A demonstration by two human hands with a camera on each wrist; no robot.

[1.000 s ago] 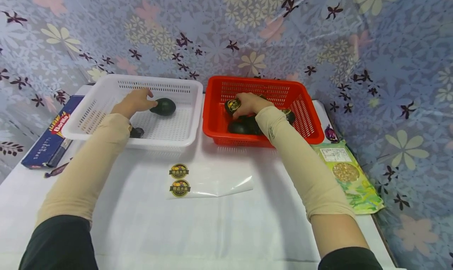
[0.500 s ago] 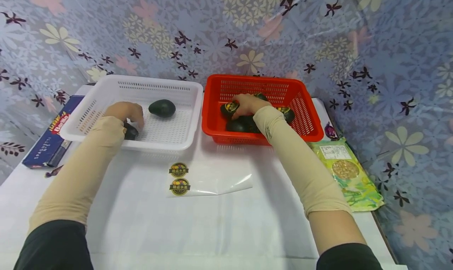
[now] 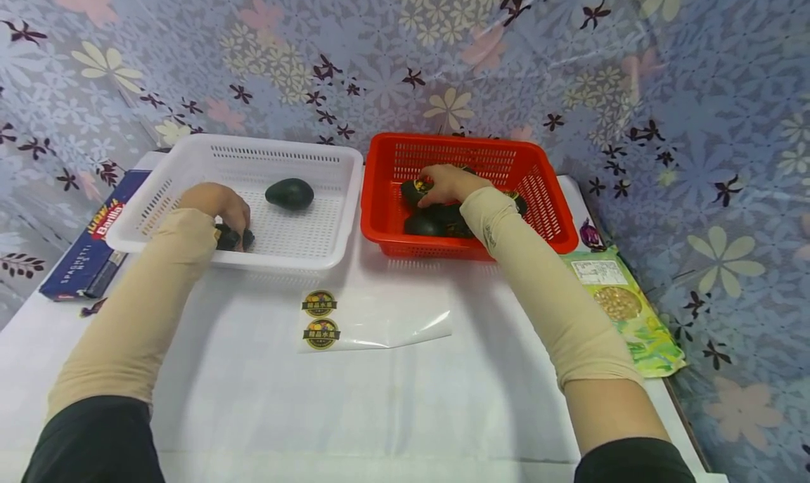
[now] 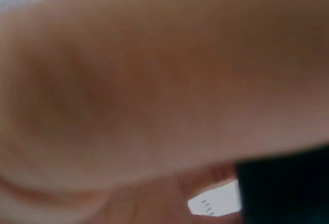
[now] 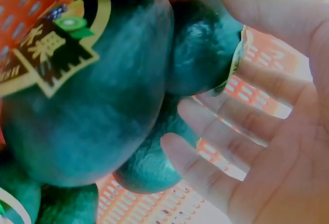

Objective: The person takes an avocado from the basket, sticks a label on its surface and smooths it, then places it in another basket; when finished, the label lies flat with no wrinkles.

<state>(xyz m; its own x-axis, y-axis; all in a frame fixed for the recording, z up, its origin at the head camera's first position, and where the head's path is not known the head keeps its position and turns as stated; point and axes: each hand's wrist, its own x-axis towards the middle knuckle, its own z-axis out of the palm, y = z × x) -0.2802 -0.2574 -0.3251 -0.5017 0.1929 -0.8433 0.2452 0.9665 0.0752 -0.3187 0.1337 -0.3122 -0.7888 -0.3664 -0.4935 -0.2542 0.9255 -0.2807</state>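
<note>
The left hand curls over a dark avocado at the near edge of the white basket — a full wrap low around its body should lift it cleanly. The right hand, fingers spread and holding nothing, rests on the stickered avocados piled in the red basket. A second avocado lies alone in the white basket — unstickered, as far as shows.
</note>
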